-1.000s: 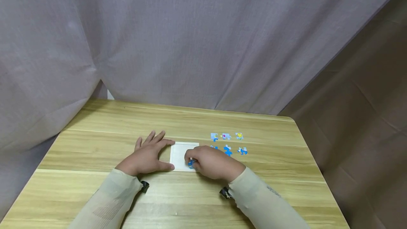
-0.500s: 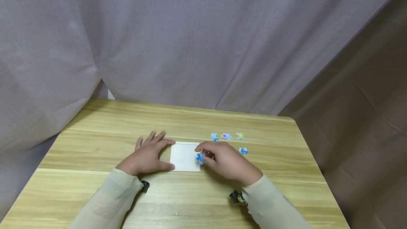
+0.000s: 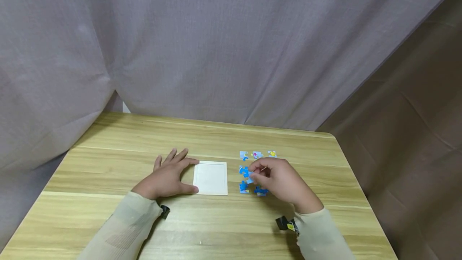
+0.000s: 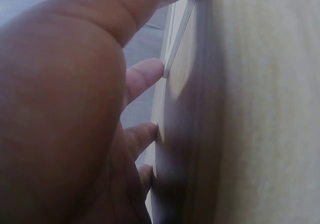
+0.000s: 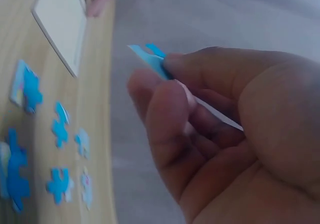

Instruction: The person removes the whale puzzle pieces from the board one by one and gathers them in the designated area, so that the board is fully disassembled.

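Note:
My left hand (image 3: 167, 177) rests on the table beside a square white puzzle tray (image 3: 211, 179). Its thumb and index finger touch the tray's two left corners, and the other fingers are spread. Between the thumb and fingertips of my right hand (image 3: 279, 176) is a light-blue jigsaw piece (image 5: 151, 62), pinched and lifted off the table, to the right of the tray. Below and around that hand lie loose blue jigsaw pieces, among them one at the lower left (image 3: 244, 187) and one with a yellow sun (image 3: 272, 154). The hand covers part of the group.
Wood-grain table (image 3: 202, 228) under everything. A grey curtain (image 3: 202, 51) hangs behind its far edge, and a brown cloth (image 3: 408, 131) is on the right. Several pieces (image 5: 59, 185) also show beyond the tray in the right wrist view.
My right hand has moved right, from above the tray to over the loose pieces, carrying the jigsaw piece along. Pieces it covered before now show. The left hand stays where it was.

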A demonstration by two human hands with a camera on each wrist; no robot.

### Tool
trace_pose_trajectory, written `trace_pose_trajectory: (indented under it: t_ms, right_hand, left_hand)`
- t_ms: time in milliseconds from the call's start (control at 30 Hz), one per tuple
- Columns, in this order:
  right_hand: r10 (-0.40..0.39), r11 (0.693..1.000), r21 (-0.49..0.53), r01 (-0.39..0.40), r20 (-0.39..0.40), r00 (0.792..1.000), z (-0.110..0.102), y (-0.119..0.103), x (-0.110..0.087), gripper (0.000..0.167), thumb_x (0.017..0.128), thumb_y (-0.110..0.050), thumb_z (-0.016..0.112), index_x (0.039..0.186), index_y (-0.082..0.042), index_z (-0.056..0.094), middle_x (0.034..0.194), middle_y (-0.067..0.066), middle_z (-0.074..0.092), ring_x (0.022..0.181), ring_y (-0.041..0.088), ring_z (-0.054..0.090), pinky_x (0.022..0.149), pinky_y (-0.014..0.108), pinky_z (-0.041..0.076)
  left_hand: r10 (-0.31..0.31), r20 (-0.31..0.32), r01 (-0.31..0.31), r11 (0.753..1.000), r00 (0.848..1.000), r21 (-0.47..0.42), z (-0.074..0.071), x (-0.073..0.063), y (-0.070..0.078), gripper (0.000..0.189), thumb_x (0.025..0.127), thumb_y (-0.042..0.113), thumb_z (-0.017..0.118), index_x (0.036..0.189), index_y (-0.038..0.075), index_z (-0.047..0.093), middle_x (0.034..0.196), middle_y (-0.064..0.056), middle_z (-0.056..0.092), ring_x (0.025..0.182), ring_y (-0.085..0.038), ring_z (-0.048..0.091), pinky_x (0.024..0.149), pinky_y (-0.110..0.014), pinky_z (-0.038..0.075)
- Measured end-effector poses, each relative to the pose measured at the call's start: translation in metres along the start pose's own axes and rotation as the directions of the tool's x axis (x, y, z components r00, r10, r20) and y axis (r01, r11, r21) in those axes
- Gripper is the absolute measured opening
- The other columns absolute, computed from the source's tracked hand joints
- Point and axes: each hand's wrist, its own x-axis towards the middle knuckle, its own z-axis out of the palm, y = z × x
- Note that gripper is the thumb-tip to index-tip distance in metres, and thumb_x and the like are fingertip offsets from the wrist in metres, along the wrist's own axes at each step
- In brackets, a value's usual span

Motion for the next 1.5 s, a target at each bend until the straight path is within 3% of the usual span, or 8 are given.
trace_pose_trajectory:
  t_ms: [267,633,933,1133,1500]
  right_hand:
    - [0.149,0.981,0.121,-0.152,0.036,0.988,-0.031,0.019,-0.014,0.008,0.105,-0.021,0.082,0.112,-0.017,0.082,0.097,0.004,0.077,0.089,0.034,0.081,0.072,0.042,0.069]
    - [0.216,0.97,0.095,-0.225,0.094,0.972,-0.059,0.066,-0.019,0.011,0.103,-0.022,0.084,0.108,-0.012,0.081,0.087,0.007,0.075,0.069,0.022,0.067,0.063,0.032,0.06]
    - [0.247,0.947,0.155,-0.283,0.215,0.945,-0.053,0.099,-0.018,0.014,0.105,-0.017,0.08,0.109,-0.004,0.078,0.087,0.013,0.075,0.071,0.022,0.068,0.061,0.033,0.06]
    - [0.302,0.906,0.221,-0.361,0.258,0.918,-0.045,0.111,-0.018,0.013,0.105,-0.013,0.079,0.108,0.0,0.076,0.086,0.012,0.072,0.07,0.02,0.063,0.06,0.028,0.055]
    - [0.315,0.915,0.177,-0.362,0.246,0.917,-0.038,0.119,-0.019,0.01,0.106,-0.012,0.077,0.109,-0.002,0.076,0.088,0.01,0.072,0.073,0.02,0.067,0.062,0.028,0.059]
  left_hand:
    - [-0.004,-0.008,0.004,1.0,1.0,0.0,-0.001,-0.001,0.001,0.089,0.087,0.063,0.092,0.164,0.035,0.057,0.189,-0.015,0.021,0.175,-0.053,0.005,0.129,-0.085,-0.005]
    - [-0.006,-0.011,0.006,1.0,1.0,-0.001,-0.003,-0.001,0.001,0.089,0.087,0.061,0.092,0.164,0.035,0.057,0.189,-0.015,0.021,0.175,-0.053,0.004,0.128,-0.086,-0.005]
    - [-0.008,-0.013,0.008,1.0,1.0,0.001,-0.005,-0.002,0.002,0.09,0.086,0.062,0.093,0.163,0.033,0.057,0.188,-0.017,0.022,0.174,-0.054,0.006,0.128,-0.087,-0.003]
    - [-0.011,-0.01,0.011,1.0,1.0,-0.001,-0.004,-0.002,0.002,0.089,0.086,0.063,0.093,0.163,0.035,0.057,0.188,-0.016,0.022,0.175,-0.054,0.006,0.128,-0.086,-0.003]
    - [-0.008,0.003,0.008,1.0,1.0,-0.01,-0.001,-0.001,0.0,0.09,0.086,0.062,0.093,0.163,0.036,0.056,0.189,-0.015,0.019,0.175,-0.053,0.004,0.128,-0.085,-0.006]
